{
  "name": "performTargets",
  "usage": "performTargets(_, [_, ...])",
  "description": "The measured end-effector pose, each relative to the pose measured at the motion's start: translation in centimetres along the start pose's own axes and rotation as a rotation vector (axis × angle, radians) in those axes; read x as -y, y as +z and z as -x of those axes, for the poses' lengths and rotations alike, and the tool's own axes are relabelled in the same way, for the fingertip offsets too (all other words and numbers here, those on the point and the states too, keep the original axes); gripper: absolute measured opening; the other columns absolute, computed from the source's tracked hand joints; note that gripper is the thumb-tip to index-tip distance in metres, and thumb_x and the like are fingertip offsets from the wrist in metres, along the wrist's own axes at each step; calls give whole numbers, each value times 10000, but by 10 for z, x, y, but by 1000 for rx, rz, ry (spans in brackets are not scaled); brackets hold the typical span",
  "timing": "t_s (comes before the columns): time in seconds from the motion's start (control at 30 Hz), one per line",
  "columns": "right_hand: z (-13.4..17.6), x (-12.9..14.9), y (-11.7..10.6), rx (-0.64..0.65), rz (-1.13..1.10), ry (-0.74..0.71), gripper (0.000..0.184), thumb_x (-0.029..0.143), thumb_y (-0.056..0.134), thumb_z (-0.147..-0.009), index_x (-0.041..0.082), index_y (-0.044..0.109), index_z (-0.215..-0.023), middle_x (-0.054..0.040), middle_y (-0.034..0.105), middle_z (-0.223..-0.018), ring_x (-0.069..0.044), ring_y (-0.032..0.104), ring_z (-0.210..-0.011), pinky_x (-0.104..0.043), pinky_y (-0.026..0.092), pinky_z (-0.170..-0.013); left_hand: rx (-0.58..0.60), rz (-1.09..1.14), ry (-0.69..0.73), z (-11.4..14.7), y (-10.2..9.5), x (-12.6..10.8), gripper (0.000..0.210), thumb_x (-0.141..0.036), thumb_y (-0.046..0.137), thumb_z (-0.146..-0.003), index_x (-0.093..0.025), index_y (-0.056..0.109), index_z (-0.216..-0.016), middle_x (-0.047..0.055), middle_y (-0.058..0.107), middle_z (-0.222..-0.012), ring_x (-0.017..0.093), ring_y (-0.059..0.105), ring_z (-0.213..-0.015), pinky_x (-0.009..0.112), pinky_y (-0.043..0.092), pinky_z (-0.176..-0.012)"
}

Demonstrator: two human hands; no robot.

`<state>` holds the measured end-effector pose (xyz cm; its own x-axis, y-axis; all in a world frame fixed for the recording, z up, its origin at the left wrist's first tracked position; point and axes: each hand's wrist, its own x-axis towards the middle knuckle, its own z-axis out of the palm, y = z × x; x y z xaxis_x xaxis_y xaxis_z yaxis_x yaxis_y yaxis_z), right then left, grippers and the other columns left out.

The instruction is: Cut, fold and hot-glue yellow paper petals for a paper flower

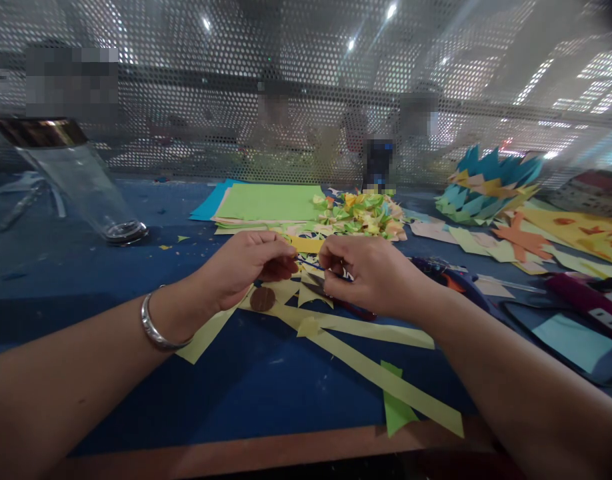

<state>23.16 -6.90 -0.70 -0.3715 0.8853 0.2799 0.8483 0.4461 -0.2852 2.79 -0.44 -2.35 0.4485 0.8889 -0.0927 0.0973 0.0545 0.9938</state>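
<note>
My left hand [259,263] and my right hand [363,270] face each other above the table, fingertips pinched. A thin dark blue stick-like piece [310,263] spans the short gap between them, both hands seeming to grip its ends. Just behind it shows a bright yellow paper strip [306,245]; whether fingers touch it I cannot tell. Under my right hand are scissors with dark blades [313,284] and a reddish handle, partly hidden. Pale yellow paper strips [381,367] and a brown disc [263,299] lie below. A green paper scrap [399,400] is near the front edge.
Behind my hands are stacked coloured sheets [281,202] and a heap of curled paper bits [366,215]. A glass bottle [89,183] is at left. Rightward sit a spiky paper piece [491,187], an orange cutout [523,237] and a purple tool [583,300]. A perforated screen [306,80] stands behind.
</note>
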Motion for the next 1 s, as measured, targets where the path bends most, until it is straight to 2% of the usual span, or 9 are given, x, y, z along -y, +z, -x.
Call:
performTargets(0.17, [-1,1,2,-9,-48,1,62,209,561,-760,206,516,-801,36,518,-653,-110,423,-580,-261,258,-553,-14,-99,135,6,4,-3,211,-327,703,-826,-196,672,-663,14,651,-653,109,556,-597,238,431,-599])
performTargets(0.37, [-1,-2,1,-70,-57,3,63,211,568,-754,206,518,-792,34,539,-659,-107,433,-577,-259,273,-545,-122,-91,159,-1,-2,-3,194,-322,687,-833,-193,658,-691,27,661,-700,131,596,-647,269,483,-645])
performTargets(0.47, [-2,-9,0,-72,-10,64,51,221,573,-751,206,529,-774,23,564,-660,-115,460,-584,-262,285,-543,-202,-109,226,-8,-9,-1,188,-310,666,-847,-186,650,-706,22,643,-731,118,583,-648,258,487,-652])
performTargets(0.53, [-3,-16,2,-3,55,138,46,226,576,-743,205,536,-752,12,579,-652,-126,474,-583,-267,294,-541,-218,-174,270,-10,-10,1,193,-309,658,-858,-184,638,-713,17,630,-721,115,577,-639,252,483,-642])
performTargets(0.63, [-5,-26,4,160,139,253,43,235,584,-746,201,572,-723,-15,611,-664,-143,489,-583,-277,294,-528,-155,-298,310,-7,-7,1,220,-331,645,-880,-191,621,-712,18,631,-693,121,584,-621,252,477,-622])
performTargets(0.67, [-6,-27,5,175,144,272,55,245,589,-759,199,591,-729,-24,627,-687,-148,495,-591,-280,295,-527,-119,-319,319,-4,-4,1,234,-341,635,-891,-193,617,-710,20,634,-688,121,585,-615,251,479,-618])
performTargets(0.77, [-7,-26,6,46,49,230,146,333,606,-837,195,632,-797,-29,655,-743,-148,508,-623,-281,321,-549,-24,-333,319,3,2,0,253,-358,609,-919,-193,614,-727,14,645,-687,111,595,-602,241,495,-613])
performTargets(0.87, [-6,-17,7,-119,-205,121,257,442,610,-892,191,642,-849,-5,632,-717,-124,485,-601,-267,340,-551,50,-412,338,9,6,-2,261,-380,582,-938,-184,622,-771,14,673,-710,115,638,-630,234,513,-629])
performTargets(1.0, [-4,-7,10,-143,-445,27,252,424,607,-922,183,658,-865,6,602,-713,-112,459,-593,-261,344,-541,92,-571,413,15,9,-3,283,-386,559,-951,-177,623,-770,5,684,-698,119,669,-639,226,492,-617])
